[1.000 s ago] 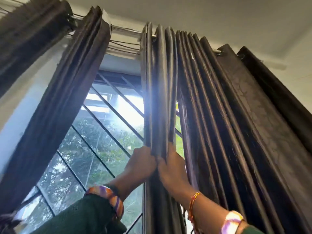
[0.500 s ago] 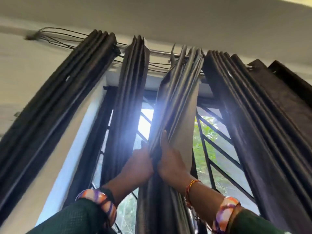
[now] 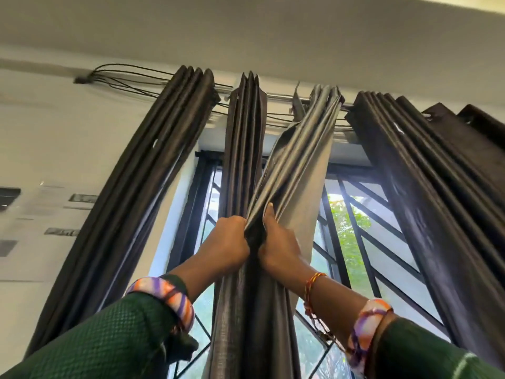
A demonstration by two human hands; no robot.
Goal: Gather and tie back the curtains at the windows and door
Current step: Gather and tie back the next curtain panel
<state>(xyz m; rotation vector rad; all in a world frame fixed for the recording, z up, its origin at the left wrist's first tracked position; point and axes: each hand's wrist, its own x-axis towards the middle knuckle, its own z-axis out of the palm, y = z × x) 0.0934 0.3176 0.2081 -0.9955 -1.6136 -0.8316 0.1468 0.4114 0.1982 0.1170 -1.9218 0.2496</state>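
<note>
I look up at dark brown curtains hanging from a metal rod (image 3: 278, 96) over a barred window (image 3: 355, 242). My left hand (image 3: 228, 244) and my right hand (image 3: 278, 247) both grip the middle curtain panel (image 3: 295, 170), bunched into folds between them, its pale grey lining facing me. Below my hands the gathered cloth (image 3: 254, 324) hangs straight down. Another gathered panel (image 3: 244, 149) hangs just left of it. A further panel (image 3: 128, 214) hangs at the far left, and a wide one (image 3: 442, 214) at the right.
Black cables (image 3: 131, 75) run along the wall above the rod. The white ceiling (image 3: 246, 28) is close overhead. The white wall (image 3: 41, 160) at the left carries small dark marks. Green foliage (image 3: 347, 231) shows through the glass.
The view has swung from the right side to the middle of the window. My hands stay clamped on the middle panel, which now leans left at the bottom with its lining turned out.
</note>
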